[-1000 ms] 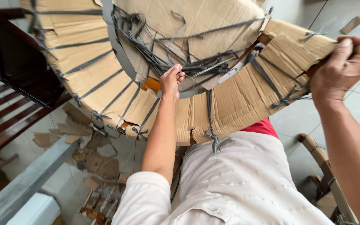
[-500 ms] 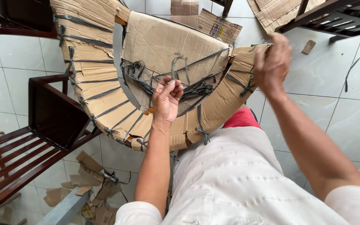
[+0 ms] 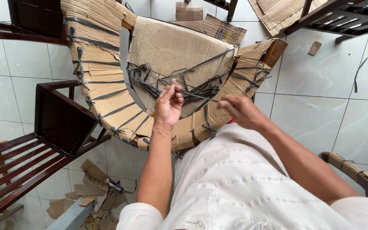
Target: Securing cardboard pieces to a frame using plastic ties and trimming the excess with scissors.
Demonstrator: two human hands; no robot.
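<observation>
Step in hand, as judged: unbinding the cardboard-wrapped chair [image 3: 175, 55]. Left hand [image 3: 168, 104] pinched shut on a strap [image 3: 192, 94]; right hand [image 3: 240, 111] loosely curled beside it, hold unclear. Chair directly ahead of both hands. Next: free strap from the tangle.

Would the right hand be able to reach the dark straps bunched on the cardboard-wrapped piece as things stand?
Probably yes: the right hand hovers just beside the dark straps, with nothing between them, while the left hand already pinches one.
</observation>
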